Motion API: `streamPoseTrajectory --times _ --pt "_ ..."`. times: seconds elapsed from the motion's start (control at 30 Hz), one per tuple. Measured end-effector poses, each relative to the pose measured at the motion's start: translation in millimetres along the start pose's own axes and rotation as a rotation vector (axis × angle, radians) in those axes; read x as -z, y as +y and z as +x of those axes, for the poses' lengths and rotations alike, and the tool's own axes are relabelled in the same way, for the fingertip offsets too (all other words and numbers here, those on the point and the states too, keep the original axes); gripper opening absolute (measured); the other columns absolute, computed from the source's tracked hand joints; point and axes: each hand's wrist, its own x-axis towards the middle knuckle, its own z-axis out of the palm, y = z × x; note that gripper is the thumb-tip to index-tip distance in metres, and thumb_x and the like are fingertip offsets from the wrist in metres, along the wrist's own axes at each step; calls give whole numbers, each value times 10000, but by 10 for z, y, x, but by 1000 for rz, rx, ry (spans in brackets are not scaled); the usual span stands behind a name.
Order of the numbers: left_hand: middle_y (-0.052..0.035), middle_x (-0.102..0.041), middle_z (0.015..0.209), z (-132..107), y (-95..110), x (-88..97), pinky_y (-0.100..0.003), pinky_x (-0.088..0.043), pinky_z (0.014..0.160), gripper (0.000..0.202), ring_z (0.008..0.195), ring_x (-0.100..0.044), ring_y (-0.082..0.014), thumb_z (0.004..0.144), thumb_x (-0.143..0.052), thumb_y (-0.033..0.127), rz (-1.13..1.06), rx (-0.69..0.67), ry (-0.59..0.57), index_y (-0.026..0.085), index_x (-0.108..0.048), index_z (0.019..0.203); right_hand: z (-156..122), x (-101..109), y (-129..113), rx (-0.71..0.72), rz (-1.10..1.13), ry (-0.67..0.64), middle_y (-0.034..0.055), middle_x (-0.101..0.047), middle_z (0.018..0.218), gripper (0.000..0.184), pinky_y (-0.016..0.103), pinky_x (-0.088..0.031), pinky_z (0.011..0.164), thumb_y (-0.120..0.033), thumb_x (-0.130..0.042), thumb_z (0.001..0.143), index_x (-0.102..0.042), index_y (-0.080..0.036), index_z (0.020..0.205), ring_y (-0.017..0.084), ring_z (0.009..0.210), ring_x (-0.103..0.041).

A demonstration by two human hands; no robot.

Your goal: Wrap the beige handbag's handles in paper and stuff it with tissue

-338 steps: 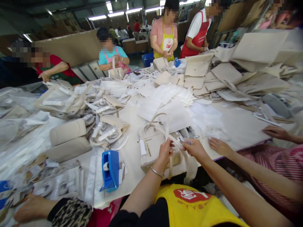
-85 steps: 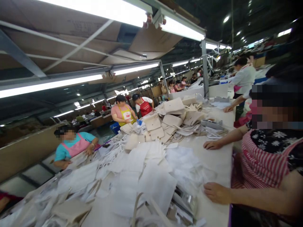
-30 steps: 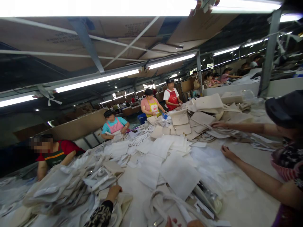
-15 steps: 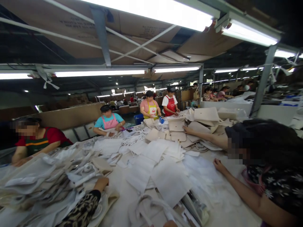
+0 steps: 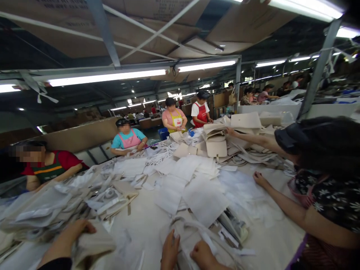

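Observation:
At the bottom centre, my left hand point(image 5: 170, 249) is raised with its fingers stretched, beside a pale beige bag point(image 5: 187, 236) with looping straps. My right hand point(image 5: 203, 254) has its fingers curled in over the same bag's straps; whatever is inside the curl is hidden. White wrapping sheets point(image 5: 205, 200) lie just beyond the bag. To the right of it rests a clear-wrapped bundle point(image 5: 234, 225).
From the lower left, a co-worker's hand point(image 5: 77, 228) grips a beige bag point(image 5: 97, 242). A co-worker point(image 5: 317, 161) at right reaches to a beige flap bag point(image 5: 216, 145). Heaped bags point(image 5: 42, 210) cover the left side. Several people work across the table.
Both my hands have come into view at the bottom. The left co-worker's arm has drawn back toward the lower left with a beige bag. The right co-worker's flap bag is tipped more upright.

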Motion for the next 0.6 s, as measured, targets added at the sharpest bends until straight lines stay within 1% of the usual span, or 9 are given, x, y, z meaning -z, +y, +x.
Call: streamPoseTrajectory --times 0.07,0.13,0.2,0.3,0.37,0.43,0.5,0.57,0.6 --pt "-157 -425 1236 86 -62 -72 -266 -228 1006 576 1175 -351 -198 698 -364 412 38 -3 -27 41 -432 1132 -21 27 -22 -25 -19 14 15 -558 582 77 269 -396 604 -100 -470 532 -508 -168 527 179 652 -558" --pt "-183 -417 1234 150 -107 -125 -280 -213 1015 591 1185 -334 -216 682 -374 408 62 17 -26 14 -439 1117 -41 70 -68 -49 -26 -4 14 -555 565 93 267 -395 598 -77 -474 516 -497 -165 498 185 648 -559" --pt "-191 -411 1236 204 -134 -148 -279 -221 1013 623 1186 -332 -221 661 -386 415 47 51 -21 0 -425 1123 -53 110 -112 -64 -17 -24 8 -555 547 108 271 -396 593 -67 -477 502 -488 -169 468 194 643 -564" --pt "-191 -427 1223 286 -156 -136 -278 -258 996 656 1165 -363 -225 635 -394 437 27 91 -41 -1 -416 1123 -58 133 -156 -108 10 -4 1 -579 573 104 267 -400 577 -78 -493 494 -524 -177 498 190 635 -569" --pt "-192 -452 1200 346 -170 -115 -301 -276 987 636 1143 -390 -237 630 -394 443 52 77 -57 10 -443 1092 -48 128 -198 -159 18 22 -5 -594 584 119 264 -400 551 -84 -514 482 -552 -188 524 190 622 -570" --pt "-168 -498 1161 388 -172 -91 -326 -306 969 573 1107 -429 -244 632 -400 440 73 50 -60 51 -487 1043 -24 136 -281 -191 18 40 -14 -604 583 129 262 -396 527 -95 -535 486 -574 -206 538 188 608 -570" --pt "-135 -542 1116 367 -137 -58 -346 -327 954 505 1075 -459 -248 637 -411 436 69 37 -51 93 -526 989 -4 182 -409 -181 14 22 -13 -613 587 128 254 -394 522 -96 -549 513 -595 -211 547 179 601 -568" --pt "-124 -564 1084 250 -50 -9 -356 -328 953 465 1059 -470 -250 653 -408 429 44 40 -45 105 -549 956 -1 263 -551 -140 9 -25 13 -620 601 107 248 -402 543 -89 -560 553 -612 -182 555 176 611 -571" --pt "-131 -568 1074 168 6 16 -359 -322 957 459 1055 -472 -250 671 -394 422 25 41 -41 95 -554 951 2 305 -611 -113 -7 -35 36 -623 616 87 253 -411 575 -84 -565 574 -617 -151 560 182 632 -574"
